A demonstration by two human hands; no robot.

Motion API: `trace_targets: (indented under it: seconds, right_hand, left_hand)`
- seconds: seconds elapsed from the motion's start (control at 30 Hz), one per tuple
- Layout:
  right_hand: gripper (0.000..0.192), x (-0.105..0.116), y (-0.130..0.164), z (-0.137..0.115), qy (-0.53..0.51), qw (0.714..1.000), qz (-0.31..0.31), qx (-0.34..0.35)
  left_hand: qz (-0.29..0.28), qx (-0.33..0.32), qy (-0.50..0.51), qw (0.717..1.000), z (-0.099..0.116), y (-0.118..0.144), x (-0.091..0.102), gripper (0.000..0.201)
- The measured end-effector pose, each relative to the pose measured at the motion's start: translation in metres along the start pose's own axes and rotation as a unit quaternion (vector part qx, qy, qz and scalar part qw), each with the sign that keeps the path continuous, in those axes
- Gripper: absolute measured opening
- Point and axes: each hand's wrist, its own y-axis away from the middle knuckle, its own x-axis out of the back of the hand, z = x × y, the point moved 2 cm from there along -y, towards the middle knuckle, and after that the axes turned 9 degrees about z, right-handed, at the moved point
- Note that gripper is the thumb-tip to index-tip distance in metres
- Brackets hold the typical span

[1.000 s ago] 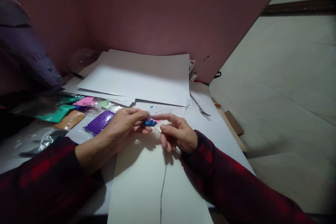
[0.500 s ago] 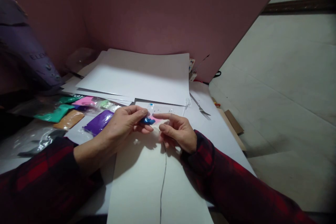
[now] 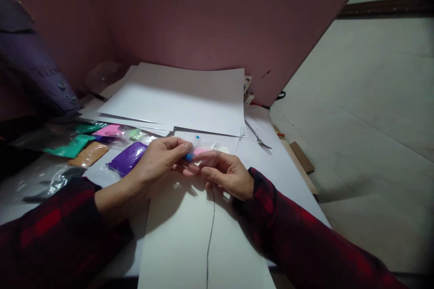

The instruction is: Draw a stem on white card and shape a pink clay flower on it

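Observation:
My left hand [image 3: 159,161] and my right hand [image 3: 224,172] meet over a white sheet [image 3: 190,235] on the table. Between their fingertips is a small blue lump [image 3: 189,156], pinched by my left thumb and fingers, with a bit of pink material and clear plastic wrap [image 3: 203,151] beside it. My right fingers touch the same piece from the right. A thin dark wire [image 3: 210,230] runs from under my right hand down the sheet toward me. Both sleeves are red and black plaid.
Packets of coloured material, purple [image 3: 128,157], orange [image 3: 88,154], green [image 3: 71,146] and pink [image 3: 109,130], lie at left. A stack of white sheets [image 3: 176,99] sits behind. A metal fork [image 3: 259,139] and a white plastic fork [image 3: 241,134] lie at right, near the table edge.
My right hand has moved left and closed in on the blue lump, its index finger now curled against it. My left hand has stayed nearly in place.

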Motion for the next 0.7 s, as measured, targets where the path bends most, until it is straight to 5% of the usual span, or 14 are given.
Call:
trace_targets:
  seconds: [0.33, 0.7]
  right_hand:
    - [0.056, 0.0052, 0.0001, 0.0026, 0.026, 0.999, -0.013, -0.020]
    - [0.031, -0.0018, -0.0010, 0.0016, 0.000, 1.000, -0.016, 0.010]
  left_hand:
    - [-0.019, -0.013, 0.088, 0.996, -0.0010, 0.0004, 0.0010, 0.017]
    - [-0.004, 0.005, 0.019, 1.000, 0.0041, 0.0034, 0.0010, 0.011]
